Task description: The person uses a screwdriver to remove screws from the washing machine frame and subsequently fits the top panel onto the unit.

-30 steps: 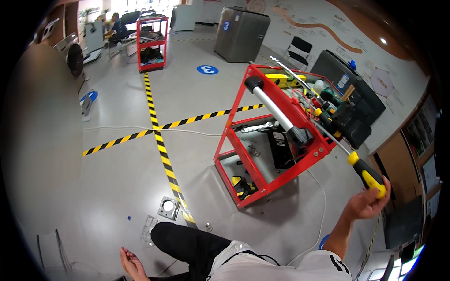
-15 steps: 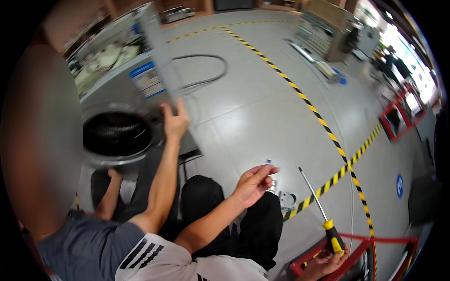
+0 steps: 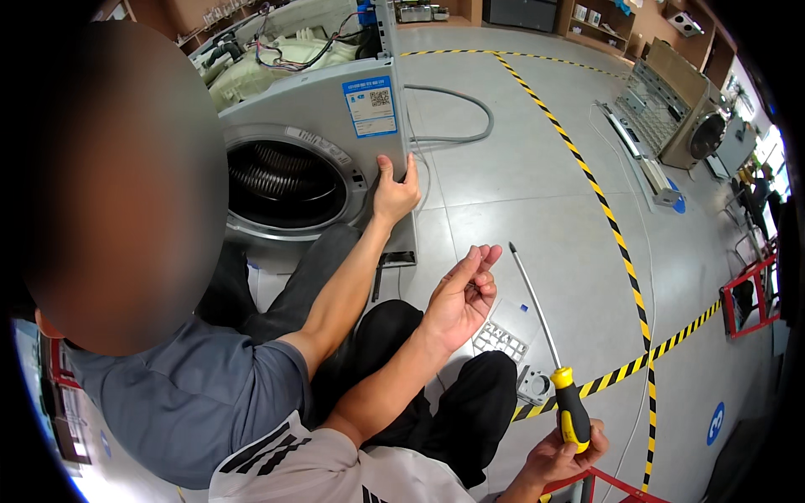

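My left hand (image 3: 459,298) is raised in the middle, thumb and fingers drawn together; whatever may be between them is too small to make out. Lower right, my right hand (image 3: 579,448) grips a long screwdriver (image 3: 571,408) by its yellow and black handle, blade pointing up toward the area beside my left hand. In front stands a grey washing machine (image 3: 314,96), top uncovered with wiring exposed, round drum opening (image 3: 281,184) facing me. A co-worker's hand (image 3: 394,194) rests at its front panel's right edge. Small metal plates (image 3: 533,384) lie on the floor below my hands.
A co-worker (image 3: 184,402) sits close at my left. A grey hose (image 3: 470,99) loops behind the machine. Another appliance (image 3: 679,109) and long parts (image 3: 641,159) lie at upper right. A red trolley (image 3: 742,298) stands far right, red framing (image 3: 612,486) near my right hand, striped tape (image 3: 604,197) crosses the floor.
The view has swung from the tool trolley toward the washing machine and co-worker. My left hand has risen from low left to the middle; the screwdriver stays in my right hand.
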